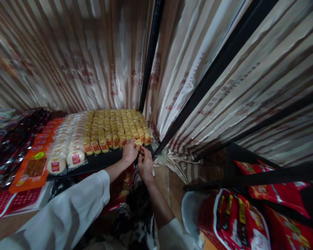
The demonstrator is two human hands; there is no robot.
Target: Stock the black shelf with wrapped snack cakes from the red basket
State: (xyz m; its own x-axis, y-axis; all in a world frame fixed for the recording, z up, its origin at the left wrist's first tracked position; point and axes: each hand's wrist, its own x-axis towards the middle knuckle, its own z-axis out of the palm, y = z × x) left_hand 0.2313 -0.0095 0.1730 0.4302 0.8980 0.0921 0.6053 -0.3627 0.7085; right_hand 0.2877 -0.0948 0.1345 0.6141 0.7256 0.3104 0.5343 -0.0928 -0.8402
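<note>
Both hands meet at the front right corner of a block of small yellow wrapped cakes [114,130], standing in tight rows on a black shelf [99,160]. My left hand [130,152] is closed, its fingertips at a small yellow wrapped cake [138,142] with a red label. From the right, my right hand [145,164] pinches the lower side of the same cake. Fingers partly hide it. Left of the rows are round white wrapped cakes [76,158] in stacked lines, also red-labelled.
Orange snack packs [35,166] and dark shiny packets [14,146] fill the shelf's left. A black metal post [187,97] slants close by on the right. Striped curtain cloth [106,55] hangs behind. Red snack bags [232,215] and a pale tub [190,208] sit at lower right.
</note>
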